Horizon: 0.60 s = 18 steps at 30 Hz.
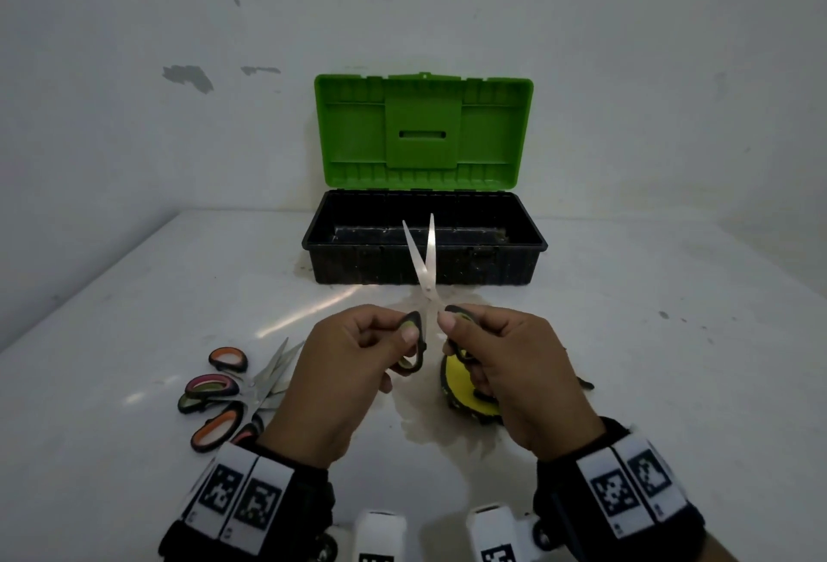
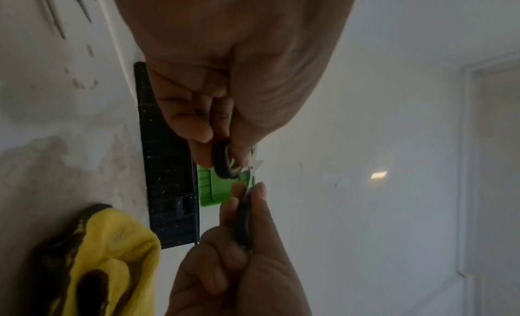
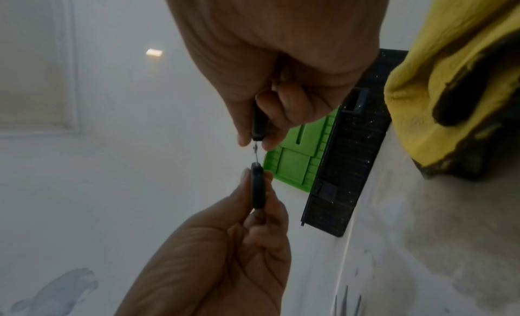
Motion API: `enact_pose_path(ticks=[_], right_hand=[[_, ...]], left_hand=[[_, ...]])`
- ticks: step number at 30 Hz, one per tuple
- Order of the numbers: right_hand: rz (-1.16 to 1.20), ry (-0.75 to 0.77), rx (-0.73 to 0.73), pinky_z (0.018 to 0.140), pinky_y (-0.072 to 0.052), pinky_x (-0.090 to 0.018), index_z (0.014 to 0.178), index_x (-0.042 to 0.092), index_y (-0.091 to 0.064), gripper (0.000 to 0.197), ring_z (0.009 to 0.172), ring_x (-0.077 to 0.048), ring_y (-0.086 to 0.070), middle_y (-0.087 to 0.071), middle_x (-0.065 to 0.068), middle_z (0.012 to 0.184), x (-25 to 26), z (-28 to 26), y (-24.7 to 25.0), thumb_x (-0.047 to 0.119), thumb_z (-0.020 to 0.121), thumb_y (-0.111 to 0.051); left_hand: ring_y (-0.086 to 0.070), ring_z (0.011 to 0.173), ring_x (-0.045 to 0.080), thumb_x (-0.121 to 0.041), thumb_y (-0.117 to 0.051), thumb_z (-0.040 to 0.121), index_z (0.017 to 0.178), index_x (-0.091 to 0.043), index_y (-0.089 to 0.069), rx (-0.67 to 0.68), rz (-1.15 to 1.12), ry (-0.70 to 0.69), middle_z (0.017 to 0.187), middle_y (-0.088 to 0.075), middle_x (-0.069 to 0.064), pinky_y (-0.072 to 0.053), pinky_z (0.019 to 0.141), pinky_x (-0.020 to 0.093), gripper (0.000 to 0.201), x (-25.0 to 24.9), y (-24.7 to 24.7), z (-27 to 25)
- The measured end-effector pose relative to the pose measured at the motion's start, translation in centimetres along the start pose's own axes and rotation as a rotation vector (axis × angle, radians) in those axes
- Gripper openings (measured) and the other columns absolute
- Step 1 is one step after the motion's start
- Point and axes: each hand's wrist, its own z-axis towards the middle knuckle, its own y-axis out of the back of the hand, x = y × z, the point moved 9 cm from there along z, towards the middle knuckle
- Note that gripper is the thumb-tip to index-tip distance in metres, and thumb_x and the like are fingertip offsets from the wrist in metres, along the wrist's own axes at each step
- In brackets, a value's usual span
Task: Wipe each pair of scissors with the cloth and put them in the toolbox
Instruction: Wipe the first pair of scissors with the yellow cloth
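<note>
A pair of scissors (image 1: 427,257) with black-and-green handles is held up between both hands, its blades slightly apart and pointing away at the toolbox. My left hand (image 1: 405,344) pinches the left handle loop (image 2: 223,162). My right hand (image 1: 454,335) pinches the other handle (image 3: 257,125). The stained yellow cloth (image 1: 461,387) lies on the table under my right hand, untouched. The toolbox (image 1: 358,266) stands beyond with its black base showing no scissors and its green lid (image 1: 423,131) raised against the wall.
Several other scissors (image 1: 223,396) with orange, pink and green handles lie in a pile on the white table (image 1: 671,337), left of my left wrist. A damp stain spreads around the cloth. A white wall rises behind the toolbox.
</note>
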Motion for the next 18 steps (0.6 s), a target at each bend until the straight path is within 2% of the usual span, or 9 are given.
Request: enact_pose_path(ticks=[2,4,6,8,11,14,16,18], right_hand=[[0.036,-0.010,-0.013,0.040,-0.031,-0.019,0.085,0.013,-0.078,0.012,0.040,-0.007,-0.035,-0.059,0.002,0.056,-0.5,-0.2,-0.5,0.023,0.087,-0.072],[0.080,-0.013,-0.026,0.042,-0.028,-0.023,0.084,0.011,-0.078,0.015,0.045,-0.011,-0.033,-0.055,-0.003,0.059,-1.1,-0.4,-1.1,0.025,0.087,-0.071],[0.123,-0.015,-0.028,0.044,-0.028,-0.025,0.085,0.014,-0.079,0.014,0.048,-0.013,-0.032,-0.048,-0.006,0.060,-1.6,-0.7,-1.8,0.025,0.088,-0.070],[0.160,-0.031,-0.025,0.043,-0.029,-0.024,0.088,0.018,-0.080,0.012,0.048,-0.012,-0.031,-0.041,-0.003,0.058,-1.9,-0.8,-2.5,0.024,0.089,-0.070],[0.212,-0.052,-0.021,0.043,-0.031,-0.023,0.092,0.020,-0.081,0.012,0.048,-0.011,-0.031,-0.041,0.003,0.055,-2.4,-0.7,-3.4,0.022,0.090,-0.069],[0.216,-0.072,-0.002,0.043,-0.033,-0.023,0.095,0.018,-0.080,0.014,0.048,-0.010,-0.034,-0.045,0.003,0.056,-2.4,-0.3,-4.0,0.024,0.091,-0.068],[0.171,-0.090,0.060,0.043,-0.034,-0.022,0.089,0.019,-0.080,0.015,0.047,-0.011,-0.038,-0.046,0.000,0.056,-2.0,0.1,-4.5,0.028,0.091,-0.068],[0.105,-0.101,0.112,0.041,-0.035,-0.020,0.070,0.022,-0.076,0.024,0.043,-0.011,-0.042,-0.050,-0.002,0.054,-1.7,0.5,-4.6,0.030,0.091,-0.067]], left_hand=[[-0.063,0.056,0.006,-0.011,-0.070,0.088,0.090,-0.015,-0.074,-0.009,-0.038,0.011,0.076,-0.076,0.004,-0.049,0.050,0.022,0.005,0.3,0.1,0.1],[-0.061,0.053,0.006,-0.010,-0.071,0.087,0.089,-0.012,-0.073,-0.009,-0.069,0.023,0.073,-0.075,0.006,-0.048,0.050,0.023,0.003,0.6,0.0,0.1],[-0.061,0.054,0.008,-0.009,-0.070,0.087,0.088,-0.010,-0.073,-0.015,-0.096,0.025,0.073,-0.074,0.008,-0.047,0.050,0.023,0.002,0.8,0.0,0.0],[-0.061,0.056,0.011,-0.008,-0.070,0.087,0.088,-0.008,-0.072,-0.029,-0.114,0.018,0.074,-0.074,0.011,-0.047,0.049,0.022,0.002,0.9,0.1,-0.1],[-0.062,0.056,0.012,-0.008,-0.070,0.087,0.089,-0.006,-0.072,-0.054,-0.129,0.021,0.074,-0.073,0.011,-0.048,0.049,0.022,0.002,1.2,0.3,-0.1],[-0.063,0.058,0.012,-0.009,-0.069,0.088,0.091,-0.008,-0.072,-0.060,-0.138,0.027,0.074,-0.074,0.008,-0.049,0.050,0.023,0.004,1.2,0.6,0.1],[-0.064,0.058,0.011,-0.010,-0.070,0.088,0.091,-0.011,-0.073,-0.057,-0.108,0.018,0.076,-0.074,0.007,-0.049,0.049,0.023,0.005,0.7,1.2,0.3],[-0.064,0.058,0.010,-0.011,-0.071,0.086,0.091,-0.013,-0.074,-0.070,-0.048,-0.007,0.077,-0.075,0.007,-0.048,0.048,0.022,0.006,0.1,2.3,0.6]])
